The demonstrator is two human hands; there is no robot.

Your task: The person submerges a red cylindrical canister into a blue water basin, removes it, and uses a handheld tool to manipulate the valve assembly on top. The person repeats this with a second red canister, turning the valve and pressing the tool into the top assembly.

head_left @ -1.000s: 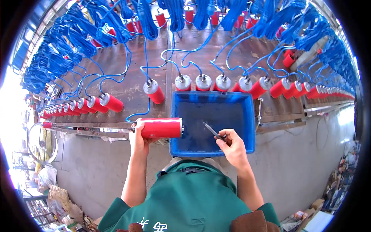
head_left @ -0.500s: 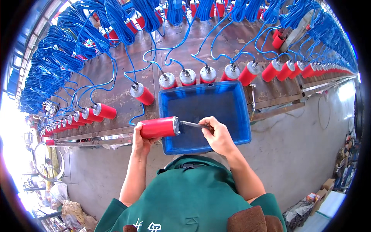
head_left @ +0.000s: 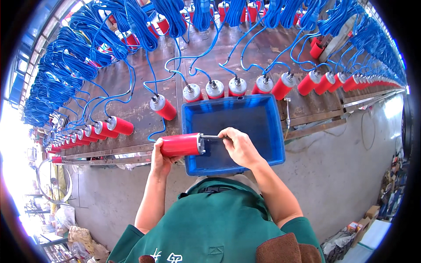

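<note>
My left hand (head_left: 161, 157) is closed around a red metal cylinder (head_left: 180, 145), held level over the left side of a blue plastic tub (head_left: 279, 144). The cylinder's grey metal end (head_left: 201, 143) faces right. Between the fingers of my right hand (head_left: 240, 147) is a thin metal rod-like tool (head_left: 212, 136). Its far tip meets the upper edge of that metal end; whether it sits in a hole cannot be made out. A blue cable runs up from near my left hand.
Red cylinders (head_left: 163, 107) with grey caps and blue cables line the near edge of the brown worktable (head_left: 144, 61). Bundled blue cable coils (head_left: 173, 17) hang along the back. A short fitting (head_left: 287, 111) hangs at the edge, right of the tub. Boxes (head_left: 372, 212) lie at lower right.
My right hand has shifted slightly up and left. The rod's tip has gone from the middle of the cylinder's end to its upper edge. My left hand keeps its hold.
</note>
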